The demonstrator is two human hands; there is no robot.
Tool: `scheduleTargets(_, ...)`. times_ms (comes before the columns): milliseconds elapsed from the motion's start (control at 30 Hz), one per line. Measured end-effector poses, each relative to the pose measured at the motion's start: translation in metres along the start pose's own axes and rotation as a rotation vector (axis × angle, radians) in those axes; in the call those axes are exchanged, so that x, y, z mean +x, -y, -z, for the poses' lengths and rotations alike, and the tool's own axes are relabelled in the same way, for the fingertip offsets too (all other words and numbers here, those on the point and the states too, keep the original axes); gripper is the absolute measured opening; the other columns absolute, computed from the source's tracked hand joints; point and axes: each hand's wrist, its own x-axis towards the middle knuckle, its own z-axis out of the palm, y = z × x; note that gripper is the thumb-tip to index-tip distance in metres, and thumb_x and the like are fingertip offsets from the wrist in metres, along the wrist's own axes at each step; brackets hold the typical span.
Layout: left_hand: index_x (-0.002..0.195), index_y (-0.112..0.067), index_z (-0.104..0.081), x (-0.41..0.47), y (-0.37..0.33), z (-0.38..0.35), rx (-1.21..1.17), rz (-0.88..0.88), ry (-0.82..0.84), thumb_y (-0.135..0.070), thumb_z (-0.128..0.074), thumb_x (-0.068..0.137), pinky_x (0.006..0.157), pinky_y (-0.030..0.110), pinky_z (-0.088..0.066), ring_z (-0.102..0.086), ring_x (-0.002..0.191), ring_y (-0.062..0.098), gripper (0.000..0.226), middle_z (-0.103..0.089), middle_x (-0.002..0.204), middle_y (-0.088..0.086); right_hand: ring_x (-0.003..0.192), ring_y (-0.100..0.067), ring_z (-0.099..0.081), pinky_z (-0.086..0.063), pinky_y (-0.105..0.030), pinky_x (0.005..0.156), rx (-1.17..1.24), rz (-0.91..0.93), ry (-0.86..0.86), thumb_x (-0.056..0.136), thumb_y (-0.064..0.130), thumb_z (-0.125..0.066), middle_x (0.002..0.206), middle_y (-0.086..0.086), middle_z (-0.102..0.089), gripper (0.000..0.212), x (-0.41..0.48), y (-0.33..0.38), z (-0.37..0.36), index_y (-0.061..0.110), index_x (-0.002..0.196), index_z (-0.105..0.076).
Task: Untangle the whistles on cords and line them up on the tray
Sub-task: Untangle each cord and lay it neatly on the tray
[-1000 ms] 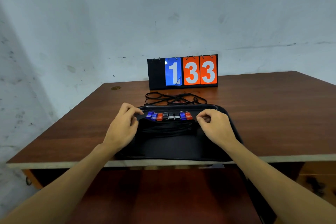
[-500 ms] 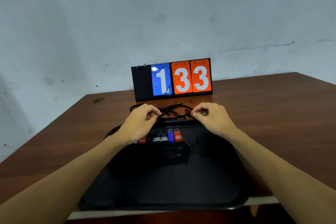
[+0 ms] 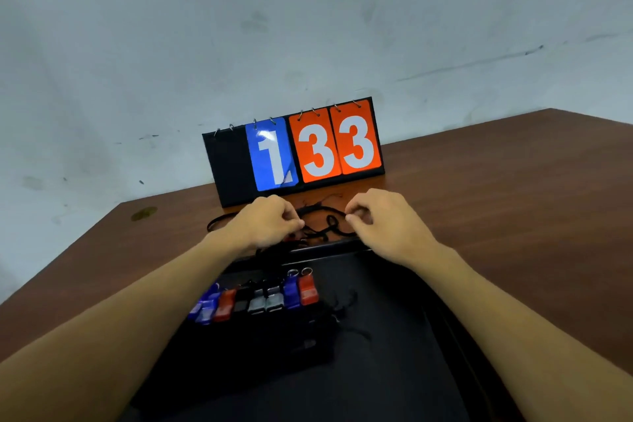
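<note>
**A:** Both hands have left the row of whistles [image 3: 260, 298], yes?

**B:** Yes. A second ago they sat at either end of that row. Now the left hand [image 3: 270, 222] and the right hand [image 3: 383, 219] are past the far rim of the tray [image 3: 376, 370], at the tangle of cords [image 3: 325, 229]. They were there half a second ago too.

**A:** How do the fingers lie?

**B:** They are curled on both hands. The left hand pinches cord at the tangle's left side. The right hand's thumb and forefinger close on a strand at its right side. The hands are apart, with black loops lying between them on the surface [image 3: 513, 198].

**A:** And the whistles?

**B:** They lie side by side on the tray, nearer the person than either hand and untouched: blue, red, black, grey, blue, red. A scoreboard [image 3: 294, 150] reading 133 stands just beyond the hands.
</note>
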Motion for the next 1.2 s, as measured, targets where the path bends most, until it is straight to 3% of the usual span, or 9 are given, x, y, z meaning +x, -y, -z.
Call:
scheduleTargets(133, 0.098, -0.019, -0.070, 0.007, -0.004, -0.002, 0.087, 0.004, 0.149, -0.036, -0.061, 0.088, 0.087, 0.031, -0.050, -0.060, 0.093, 0.010, 0.021, -0.066, 0.098, -0.005, 0.095, -0.008, -0.052, -0.045, -0.022, 0.083, -0.138, 0.111, 0.043, 0.094, 0.029, -0.053, 0.104, 0.007, -0.059, 0.021, -0.002, 0.003, 0.002, 0.023, 0.113, -0.062)
scheduleTargets(400, 0.100, -0.017, -0.068, 0.002, -0.009, -0.002, 0.093, -0.052, 0.159, -0.027, -0.068, 0.084, 0.064, 0.016, -0.040, -0.055, 0.075, 0.004, 0.019, -0.057, 0.080, -0.012, 0.098, -0.013, -0.054, -0.048, -0.028, 0.086, -0.189, 0.175, 0.052, 0.095, 0.028, -0.052, 0.108, 0.003, -0.061, 0.024, -0.006, 0.007, 0.004, 0.019, 0.114, -0.063)
scheduleTargets(700, 0.077, -0.019, -0.070, 0.004, -0.003, -0.003, 0.052, -0.041, 0.075, -0.021, -0.071, 0.082, 0.081, 0.025, -0.052, -0.063, 0.086, 0.009, 0.005, -0.070, 0.088, -0.003, 0.099, -0.010, -0.052, -0.043, -0.021, 0.082, -0.170, 0.165, 0.088, 0.095, 0.028, -0.052, 0.109, 0.004, -0.059, 0.025, -0.004, 0.004, 0.000, 0.021, 0.117, -0.062)
scheduleTargets(833, 0.082, -0.017, -0.072, 0.001, -0.002, 0.001, 0.010, -0.043, -0.066, -0.020, -0.069, 0.084, 0.067, 0.013, -0.042, -0.059, 0.078, 0.004, 0.005, -0.066, 0.085, -0.007, 0.100, -0.009, -0.051, -0.045, -0.022, 0.085, -0.154, 0.158, 0.079, 0.095, 0.028, -0.054, 0.109, 0.005, -0.059, 0.025, -0.003, 0.004, 0.000, 0.021, 0.116, -0.063)
scheduleTargets(1033, 0.089, -0.018, -0.071, -0.006, -0.007, 0.006, -0.158, -0.064, -0.298, -0.023, -0.065, 0.088, 0.068, 0.010, -0.042, -0.058, 0.090, 0.007, 0.008, -0.066, 0.090, -0.005, 0.105, -0.008, -0.050, -0.041, -0.023, 0.092, -0.193, 0.206, 0.019, 0.094, 0.030, -0.054, 0.116, 0.006, -0.061, 0.026, -0.002, 0.009, 0.003, 0.023, 0.117, -0.063)
scheduleTargets(1200, 0.091, -0.016, -0.071, -0.011, -0.017, 0.009, -0.276, -0.057, -0.392, -0.024, -0.063, 0.089, 0.065, 0.007, -0.039, -0.057, 0.076, -0.001, 0.011, -0.062, 0.082, -0.011, 0.111, -0.006, -0.049, -0.034, -0.017, 0.092, -0.115, 0.193, -0.033, 0.094, 0.032, -0.055, 0.120, 0.007, -0.059, 0.029, -0.003, 0.011, 0.005, 0.023, 0.122, -0.060)
